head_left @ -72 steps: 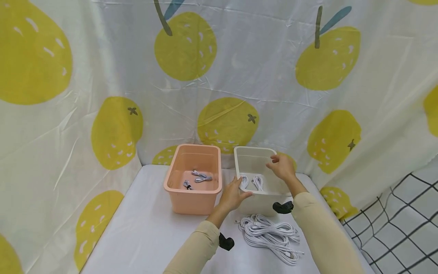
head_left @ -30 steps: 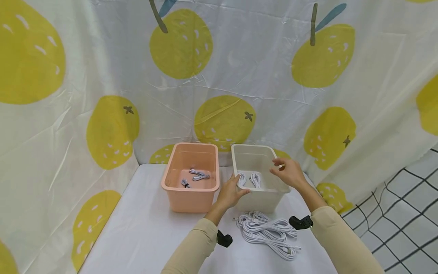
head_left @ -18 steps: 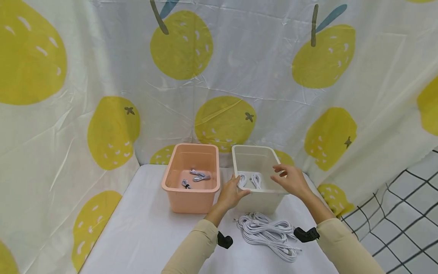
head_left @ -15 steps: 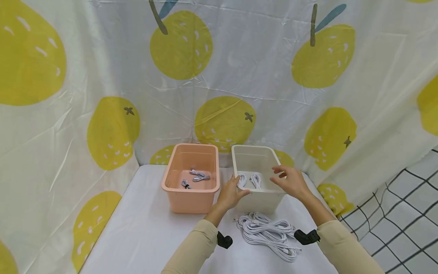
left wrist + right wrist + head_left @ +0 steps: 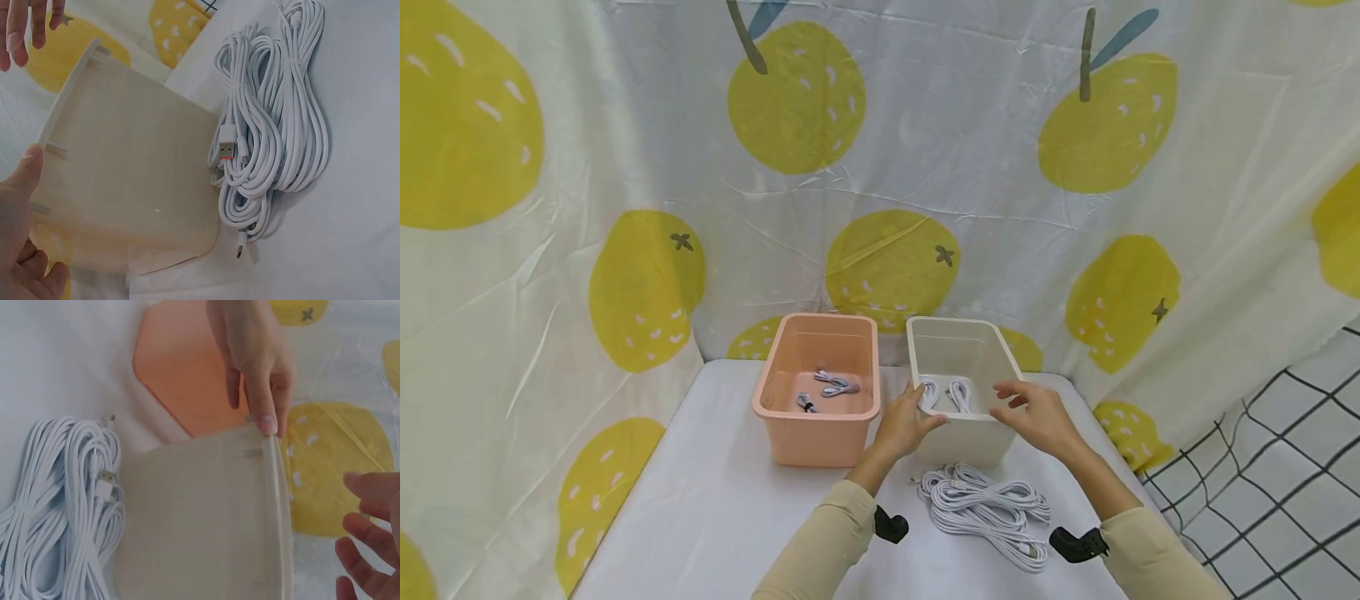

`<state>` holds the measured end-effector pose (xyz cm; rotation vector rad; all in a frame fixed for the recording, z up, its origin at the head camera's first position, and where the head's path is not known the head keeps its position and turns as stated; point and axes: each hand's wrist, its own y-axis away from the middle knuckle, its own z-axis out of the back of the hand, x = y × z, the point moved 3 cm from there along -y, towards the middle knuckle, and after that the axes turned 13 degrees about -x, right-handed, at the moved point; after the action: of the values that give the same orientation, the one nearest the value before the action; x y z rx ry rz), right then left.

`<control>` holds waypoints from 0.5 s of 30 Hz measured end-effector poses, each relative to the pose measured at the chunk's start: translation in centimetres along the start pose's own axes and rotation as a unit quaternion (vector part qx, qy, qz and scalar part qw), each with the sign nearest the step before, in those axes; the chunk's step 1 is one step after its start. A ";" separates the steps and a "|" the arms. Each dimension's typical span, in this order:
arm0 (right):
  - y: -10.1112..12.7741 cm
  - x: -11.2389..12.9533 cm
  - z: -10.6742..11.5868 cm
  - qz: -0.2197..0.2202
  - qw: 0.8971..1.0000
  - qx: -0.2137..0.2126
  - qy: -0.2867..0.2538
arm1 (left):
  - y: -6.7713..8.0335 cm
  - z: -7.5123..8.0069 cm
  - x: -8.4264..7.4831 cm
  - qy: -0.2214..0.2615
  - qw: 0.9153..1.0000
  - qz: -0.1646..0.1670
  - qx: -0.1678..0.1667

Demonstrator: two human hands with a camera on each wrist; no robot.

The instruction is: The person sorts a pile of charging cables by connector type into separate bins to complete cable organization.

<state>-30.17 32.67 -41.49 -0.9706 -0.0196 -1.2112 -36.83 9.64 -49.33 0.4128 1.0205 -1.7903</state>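
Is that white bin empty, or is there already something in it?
Not empty. The white bin stands upright and open-topped, and two small coiled white cables lie on its floor.

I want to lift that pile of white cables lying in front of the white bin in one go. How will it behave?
The white cable bundle is probably floppy: its long loops lie loose, with no tie visible, so they would likely sag and spread. It looks light. The free USB plug may dangle and snag the white bin.

makeshift recording booth, fruit-print curtain [image 5: 925,150] hung as backdrop, white-covered table [image 5: 715,508], plastic bins [image 5: 820,425]
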 end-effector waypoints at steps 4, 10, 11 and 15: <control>1.2 -0.3 -0.6 0.006 1.000 -0.009 -0.015 | 0.1 0.1 0.0 0.006 1.000 -0.002 -0.004; 4.1 -1.0 -1.7 0.040 0.998 -0.009 -0.041 | 0.0 0.0 0.0 0.005 1.000 -0.003 0.000; 4.6 -1.2 -1.9 0.041 0.998 -0.004 -0.045 | 0.0 0.0 0.0 0.004 1.000 -0.004 0.000; 6.6 -2.1 -2.8 0.029 0.998 0.024 -0.050 | 0.0 0.0 0.1 0.007 1.000 -0.005 -0.005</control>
<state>-27.14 32.62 -48.29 -0.9836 -0.0990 -1.1039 -36.86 9.62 -49.42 0.4138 1.0429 -1.7930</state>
